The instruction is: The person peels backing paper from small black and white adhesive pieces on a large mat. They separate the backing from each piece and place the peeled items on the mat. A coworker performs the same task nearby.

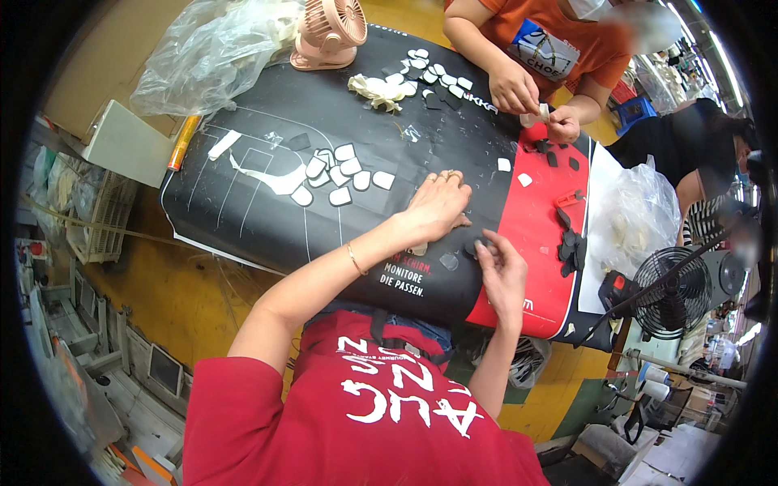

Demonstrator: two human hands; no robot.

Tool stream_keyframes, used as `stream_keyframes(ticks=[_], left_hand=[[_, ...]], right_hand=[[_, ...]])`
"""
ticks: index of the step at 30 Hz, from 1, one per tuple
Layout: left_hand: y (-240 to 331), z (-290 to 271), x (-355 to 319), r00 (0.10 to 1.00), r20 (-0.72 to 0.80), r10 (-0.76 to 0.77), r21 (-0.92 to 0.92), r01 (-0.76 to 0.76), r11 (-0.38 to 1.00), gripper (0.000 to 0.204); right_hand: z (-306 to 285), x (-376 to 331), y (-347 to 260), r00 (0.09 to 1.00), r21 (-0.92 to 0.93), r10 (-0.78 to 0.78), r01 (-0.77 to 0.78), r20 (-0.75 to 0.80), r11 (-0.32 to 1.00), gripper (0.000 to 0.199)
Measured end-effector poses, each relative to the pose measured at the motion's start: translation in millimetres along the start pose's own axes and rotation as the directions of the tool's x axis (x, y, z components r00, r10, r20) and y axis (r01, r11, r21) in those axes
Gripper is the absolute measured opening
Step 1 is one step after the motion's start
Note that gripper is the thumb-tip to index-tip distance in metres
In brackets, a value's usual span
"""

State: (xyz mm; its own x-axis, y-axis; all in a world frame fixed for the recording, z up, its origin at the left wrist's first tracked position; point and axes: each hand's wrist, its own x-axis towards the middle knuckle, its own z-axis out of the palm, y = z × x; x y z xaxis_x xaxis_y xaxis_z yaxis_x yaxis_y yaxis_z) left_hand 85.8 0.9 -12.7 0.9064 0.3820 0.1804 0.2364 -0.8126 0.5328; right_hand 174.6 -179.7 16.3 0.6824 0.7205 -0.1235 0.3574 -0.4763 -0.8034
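My left hand (440, 204) is over the middle of the black-and-red mat (324, 235), knuckles up and fingers curled down against it; what lies under them is hidden. A small cream piece (419, 249) shows beside its wrist. Close by on the right, my right hand (504, 274) pinches a small dark rounded piece (472, 248) between thumb and fingers, just above the mat. A thin clear scrap (449, 261) lies between the hands. To the left of them is a group of white, black-edged rounded pieces (340, 178), beside a strip of white backing (279, 180).
Across the table a co-worker's hands (539, 113) handle a pale piece. More rounded pieces (433, 77) and a pink fan (328, 32) are at the far side. Black pieces (572, 247) lie on the red right end. A plastic bag (648, 202) and black fan (671, 292) stand right.
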Motion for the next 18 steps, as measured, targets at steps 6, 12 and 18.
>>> stream_keyframes(ticks=[6, 12, 18], left_hand=[[-46, -29, 19, 0.976, -0.188, -0.113, 0.272, 0.163, 0.948, 0.036], [-82, -69, -33, 0.884, -0.428, -0.186, 0.121, 0.26, 0.958, 0.019], [-34, -67, -105, 0.961, -0.113, -0.252, -0.016, 0.252, 0.968, 0.032]], right_hand=[[28, 2, -11, 0.977, -0.366, -0.157, 0.094, -0.145, 0.926, 0.029], [36, 0, -26, 0.954, -0.278, -0.28, 0.242, -0.105, 0.929, 0.026], [57, 5, -45, 0.929, -0.161, -0.367, 0.37, 0.049, 0.915, 0.025]])
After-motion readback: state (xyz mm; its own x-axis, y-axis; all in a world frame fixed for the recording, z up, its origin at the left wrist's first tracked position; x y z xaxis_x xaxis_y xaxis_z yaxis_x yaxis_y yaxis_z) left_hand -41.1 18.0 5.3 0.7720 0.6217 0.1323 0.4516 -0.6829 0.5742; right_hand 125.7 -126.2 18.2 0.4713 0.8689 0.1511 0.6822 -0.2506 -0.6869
